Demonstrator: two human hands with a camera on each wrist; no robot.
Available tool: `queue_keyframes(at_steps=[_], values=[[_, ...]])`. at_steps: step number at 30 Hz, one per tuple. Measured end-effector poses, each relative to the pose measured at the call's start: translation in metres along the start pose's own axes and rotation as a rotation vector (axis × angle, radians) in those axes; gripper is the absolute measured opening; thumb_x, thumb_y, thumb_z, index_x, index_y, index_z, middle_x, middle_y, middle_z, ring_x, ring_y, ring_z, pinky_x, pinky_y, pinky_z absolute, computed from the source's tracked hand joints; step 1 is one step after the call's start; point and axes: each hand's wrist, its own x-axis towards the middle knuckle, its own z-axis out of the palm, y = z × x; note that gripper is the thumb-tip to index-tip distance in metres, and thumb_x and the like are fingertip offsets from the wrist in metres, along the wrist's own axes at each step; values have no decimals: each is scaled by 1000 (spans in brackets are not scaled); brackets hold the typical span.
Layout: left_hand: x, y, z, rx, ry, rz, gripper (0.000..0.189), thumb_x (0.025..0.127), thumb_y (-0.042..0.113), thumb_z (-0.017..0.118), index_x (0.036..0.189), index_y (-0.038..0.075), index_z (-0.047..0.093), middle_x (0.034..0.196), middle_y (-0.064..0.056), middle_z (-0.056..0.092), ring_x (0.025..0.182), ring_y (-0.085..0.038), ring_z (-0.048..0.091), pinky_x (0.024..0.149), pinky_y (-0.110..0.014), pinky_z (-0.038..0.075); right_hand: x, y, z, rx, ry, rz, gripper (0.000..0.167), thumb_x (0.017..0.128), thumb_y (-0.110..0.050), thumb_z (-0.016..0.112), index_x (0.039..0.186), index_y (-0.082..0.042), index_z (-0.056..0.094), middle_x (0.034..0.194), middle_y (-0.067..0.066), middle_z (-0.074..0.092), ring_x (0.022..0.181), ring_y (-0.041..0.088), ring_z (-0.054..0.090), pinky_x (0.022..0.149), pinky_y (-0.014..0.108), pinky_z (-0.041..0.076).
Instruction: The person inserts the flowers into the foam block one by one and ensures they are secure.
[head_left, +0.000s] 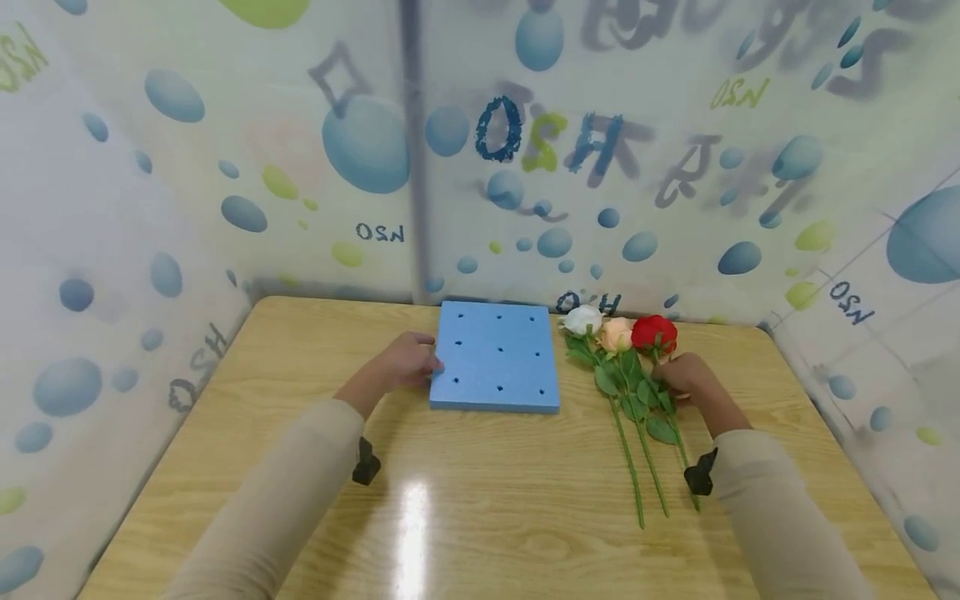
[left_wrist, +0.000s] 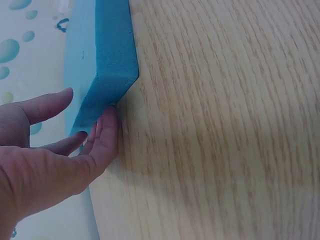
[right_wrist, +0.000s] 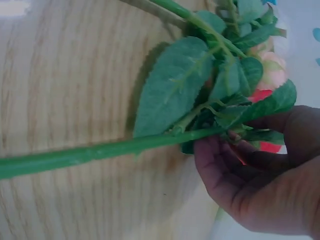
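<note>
A blue foam board (head_left: 487, 367) with several small holes lies flat near the table's back edge. Beside its left edge is my left hand (head_left: 408, 360), the fingertips touching the board's side and the thumb spread apart from them, as the left wrist view shows. To the right of the board lie three artificial roses: a white rose (head_left: 582, 320), a peach rose (head_left: 617, 335) and a red rose (head_left: 655, 332). My right hand (head_left: 686, 375) pinches the red rose's green stem (right_wrist: 100, 152) just below the bloom, among the leaves. Leaves partly hide the fingertips there.
The wooden table (head_left: 480, 500) carries the board and roses. Behind it and at both sides stand bubble-patterned walls (head_left: 300, 167). The stems of the white and peach roses (head_left: 648, 467) run toward the front, close beside the red one.
</note>
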Motion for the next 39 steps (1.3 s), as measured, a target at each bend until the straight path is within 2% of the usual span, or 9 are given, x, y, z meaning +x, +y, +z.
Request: queue_keyframes(at_steps=[3,5,11,17,20,27,30,35,39], values=[[1,-1,2,18,-2,0,67,90,-4,57,151,0,29,149,-23,36,126,-33,49,103,-45,46,4,2,4,7,19,-3,13,88,-16,50,80,-8,45,61,-1,42,60,14,47,62,33,55],[1,-2,2,28,-1,2,66,90,-5,56,151,0,29,150,-22,35,124,-32,49,102,-45,46,5,3,6,6,32,-7,12,88,-17,50,81,-7,47,63,0,43,61,14,47,62,32,56],[1,-1,3,41,8,6,66,89,-6,54,150,0,30,146,-21,39,119,-30,51,102,-45,46,5,3,7,-12,64,-7,24,89,-21,51,96,1,54,78,7,49,71,18,53,64,34,58],[-3,1,2,64,21,4,65,90,-6,54,151,1,30,146,-21,39,119,-30,50,103,-45,45,2,-1,6,38,45,7,41,92,-21,54,120,9,51,94,13,51,81,21,55,69,36,59],[-2,-1,2,83,27,6,64,91,-5,54,150,2,31,145,-20,40,117,-29,51,102,-45,46,-1,-2,4,58,33,-3,42,92,-19,57,122,10,50,98,12,53,83,21,56,71,36,59],[1,-7,5,87,41,28,64,90,-5,56,149,4,35,141,-19,44,112,-28,54,96,-44,50,-14,-6,-8,98,42,-71,31,93,-17,58,112,8,52,89,7,59,74,13,59,70,36,59],[-1,-7,6,88,51,35,65,89,-6,58,149,3,35,140,-19,44,110,-28,55,95,-44,51,-21,-11,-12,94,44,-94,30,94,-17,57,111,7,52,91,7,59,72,11,61,72,37,59],[-5,-5,7,95,58,34,65,88,-6,57,149,4,35,137,-18,45,105,-27,55,92,-41,52,-32,-21,-17,37,79,-175,36,96,-18,56,117,11,54,96,10,62,75,11,61,75,39,59],[-6,-5,7,91,65,28,65,88,-5,55,149,5,36,133,-17,46,102,-26,55,88,-39,53,-43,-33,-21,9,111,-220,43,97,-19,55,125,14,50,99,13,62,78,11,60,73,36,59]])
